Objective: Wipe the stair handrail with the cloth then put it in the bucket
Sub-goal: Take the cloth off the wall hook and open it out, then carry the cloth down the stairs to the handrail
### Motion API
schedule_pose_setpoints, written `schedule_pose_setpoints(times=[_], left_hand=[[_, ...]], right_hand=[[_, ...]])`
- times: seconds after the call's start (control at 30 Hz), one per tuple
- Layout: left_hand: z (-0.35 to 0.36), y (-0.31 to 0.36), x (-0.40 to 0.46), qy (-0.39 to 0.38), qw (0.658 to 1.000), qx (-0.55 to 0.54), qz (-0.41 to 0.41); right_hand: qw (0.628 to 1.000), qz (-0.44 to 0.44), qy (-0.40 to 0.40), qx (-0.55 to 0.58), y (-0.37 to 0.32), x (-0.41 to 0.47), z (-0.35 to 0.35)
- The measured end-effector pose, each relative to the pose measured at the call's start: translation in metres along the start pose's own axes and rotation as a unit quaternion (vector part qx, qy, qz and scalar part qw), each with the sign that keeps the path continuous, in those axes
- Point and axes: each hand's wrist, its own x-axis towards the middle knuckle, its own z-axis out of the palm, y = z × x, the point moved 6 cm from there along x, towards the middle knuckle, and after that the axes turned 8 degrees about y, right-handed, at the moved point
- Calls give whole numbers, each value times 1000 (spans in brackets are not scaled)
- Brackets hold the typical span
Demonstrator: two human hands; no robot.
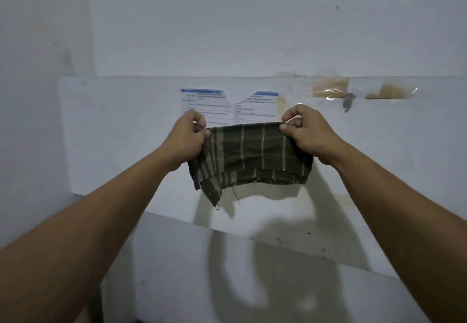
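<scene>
The dark green striped cloth (pixel 249 154) hangs in the air, stretched between both hands. The left hand (pixel 187 134) pinches its upper left corner, the right hand (pixel 307 132) pinches the upper right corner. Behind it, two printed papers (pixel 228 106) are stuck on the white wall (pixel 227 32).

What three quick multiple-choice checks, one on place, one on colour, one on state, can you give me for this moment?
1. Where is the cloth?
A. in a bucket
B. held up before the wall
C. on the floor

2. What colour is the cloth?
A. dark green with pale stripes
B. plain red
C. white

3. How is it held?
A. dropped
B. by one hand
C. pinched at its top corners by the left hand and right hand

Answers: B, it hangs in the air before the wall; A, pale lines cross dark fabric; C, each hand grips a corner.
</scene>
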Motion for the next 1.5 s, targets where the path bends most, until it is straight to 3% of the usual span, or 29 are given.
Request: schedule_pose_setpoints(times=[0.13,0.4,0.6,0.77,0.9,1.1,1.3,1.5], left_hand=[[-76,-49,-17,-8,997,56,-43],[-257,-120,-60,77,982,101,-143],[-395,-144,-119,138,960,160,-184],[-504,-154,-189,220,912,261,-226],[-570,-148,-254,295,852,345,-261],[-624,-113,-352,389,722,470,-326],[-628,-49,-455,492,575,530,-382],[-600,31,-543,543,439,590,-406]], right_hand=[[997,-21,-73,26,-25,-10,85],[974,-22,-195,112,-113,-36,270],[926,-83,-324,176,-214,-81,401],[869,-177,-411,209,-305,-141,505],[816,-254,-457,248,-376,-193,569],[720,-352,-497,334,-472,-289,623],[605,-449,-515,409,-551,-395,611],[491,-487,-530,490,-615,-495,553]])
